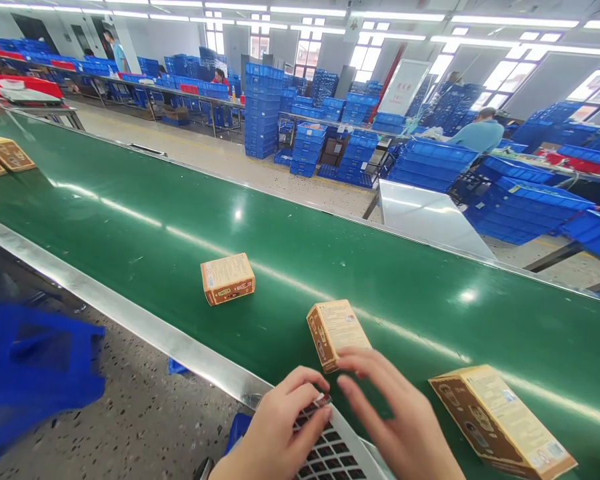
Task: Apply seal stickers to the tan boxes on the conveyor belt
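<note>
A green conveyor belt [145, 220] runs across the view with small tan and brown boxes lying on it. My left hand [275, 427] is curled at the near edge, its fingertips pinching the corner of a dark patterned sheet or tray [333, 453]. My right hand [400, 420] hovers just above the belt with its fingers spread, the fingertips touching the near end of one box [336, 330]. A second box [227, 278] lies further left. A larger box [500, 417] rests to the right of my right hand.
Two more boxes [3, 157] sit far left on the belt. A steel rail [130, 320] edges the belt's near side. A blue crate [30, 367] stands on the floor at left. Stacked blue crates [263, 110], tables and other workers fill the hall behind.
</note>
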Demonstrator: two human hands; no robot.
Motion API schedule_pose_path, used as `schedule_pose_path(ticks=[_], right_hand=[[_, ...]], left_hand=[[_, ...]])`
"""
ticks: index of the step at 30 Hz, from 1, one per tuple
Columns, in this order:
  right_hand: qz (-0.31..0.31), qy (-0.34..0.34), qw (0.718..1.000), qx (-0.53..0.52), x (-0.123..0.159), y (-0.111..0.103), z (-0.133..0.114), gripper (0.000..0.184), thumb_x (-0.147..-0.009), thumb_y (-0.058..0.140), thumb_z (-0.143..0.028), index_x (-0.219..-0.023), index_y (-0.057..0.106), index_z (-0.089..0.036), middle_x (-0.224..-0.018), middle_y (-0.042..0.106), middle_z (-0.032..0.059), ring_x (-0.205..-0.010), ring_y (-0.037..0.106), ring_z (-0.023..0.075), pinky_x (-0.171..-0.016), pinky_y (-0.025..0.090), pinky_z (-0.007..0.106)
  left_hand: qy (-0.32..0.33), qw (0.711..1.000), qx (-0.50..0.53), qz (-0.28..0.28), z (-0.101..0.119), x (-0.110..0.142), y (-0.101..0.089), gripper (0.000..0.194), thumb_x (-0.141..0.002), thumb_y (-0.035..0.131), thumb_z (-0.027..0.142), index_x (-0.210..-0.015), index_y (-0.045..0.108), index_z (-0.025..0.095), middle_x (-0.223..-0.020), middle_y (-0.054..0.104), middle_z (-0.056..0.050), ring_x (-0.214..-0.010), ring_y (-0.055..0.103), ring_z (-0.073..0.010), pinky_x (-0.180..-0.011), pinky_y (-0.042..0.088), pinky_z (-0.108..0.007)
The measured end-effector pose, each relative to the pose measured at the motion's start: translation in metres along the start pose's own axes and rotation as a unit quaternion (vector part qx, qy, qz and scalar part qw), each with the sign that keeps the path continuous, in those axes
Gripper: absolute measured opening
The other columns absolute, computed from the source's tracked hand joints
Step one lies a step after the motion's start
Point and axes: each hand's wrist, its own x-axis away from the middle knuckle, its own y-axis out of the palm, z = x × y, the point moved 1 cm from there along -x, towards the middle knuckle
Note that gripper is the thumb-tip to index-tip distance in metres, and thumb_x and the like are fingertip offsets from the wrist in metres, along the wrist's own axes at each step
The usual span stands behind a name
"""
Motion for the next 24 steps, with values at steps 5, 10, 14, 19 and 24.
schedule_pose_path(ticks=[5, 10, 14, 19, 24], right_hand=[[-0.057, -0.092, 0.992, 0.057, 0.019, 0.01, -0.008, 0.013, -0.102, 0.054, -0.02, -0.108, 0.065, -0.022, -0.116, 0.072, 0.0095, -0.098, 0.073, 0.0232, -0.08, 0.063, 0.031], [-0.015, -0.112, 0.992, 0.061, 0.016, 0.022, -0.011, 0.018, -0.1, 0.05, -0.01, -0.099, 0.064, -0.021, -0.107, 0.073, 0.0094, -0.093, 0.073, 0.0236, -0.08, 0.063, 0.034], [0.001, -0.118, 0.993, 0.003, 0.016, 0.024, -0.023, 0.019, -0.098, 0.051, -0.008, -0.101, 0.063, -0.022, -0.11, 0.072, 0.0098, -0.098, 0.071, 0.0248, -0.086, 0.061, 0.035], [0.033, 0.021, 0.994, -0.099, 0.019, 0.014, -0.019, 0.012, -0.102, 0.054, -0.022, -0.099, 0.065, -0.026, -0.112, 0.072, 0.0077, -0.098, 0.072, 0.0225, -0.084, 0.061, 0.03], [0.048, 0.169, 0.975, -0.139, 0.015, 0.017, 0.002, 0.022, -0.104, 0.055, -0.037, -0.121, 0.066, -0.029, -0.114, 0.075, 0.0052, -0.096, 0.075, 0.0207, -0.079, 0.063, 0.025]], left_hand=[[-0.047, 0.999, -0.026, -0.004, 0.004, 0.004, 0.001, 0.031, -0.099, 0.042, 0.035, -0.07, 0.043, 0.022, -0.06, 0.054, 0.002, -0.052, 0.045, -0.0134, -0.051, 0.032, -0.025], [-0.082, 0.996, 0.011, -0.044, 0.006, 0.005, -0.002, 0.015, -0.088, 0.051, 0.031, -0.078, 0.043, 0.023, -0.065, 0.051, 0.004, -0.057, 0.042, -0.014, -0.054, 0.032, -0.024], [-0.142, 0.988, 0.053, -0.026, 0.005, 0.007, -0.008, 0.019, -0.091, 0.045, 0.038, -0.079, 0.042, 0.023, -0.068, 0.053, 0.003, -0.064, 0.048, -0.0159, -0.06, 0.037, -0.025], [-0.193, 0.981, 0.001, 0.027, 0.003, 0.008, -0.043, 0.033, -0.094, 0.046, 0.047, -0.072, 0.046, 0.023, -0.07, 0.058, -0.001, -0.069, 0.056, -0.0195, -0.064, 0.045, -0.029], [-0.038, 0.992, -0.11, 0.036, -0.006, -0.015, -0.111, 0.028, -0.093, 0.055, 0.039, -0.072, 0.063, 0.021, -0.156, 0.047, -0.008, -0.148, 0.031, -0.0347, -0.124, 0.018, -0.054]])
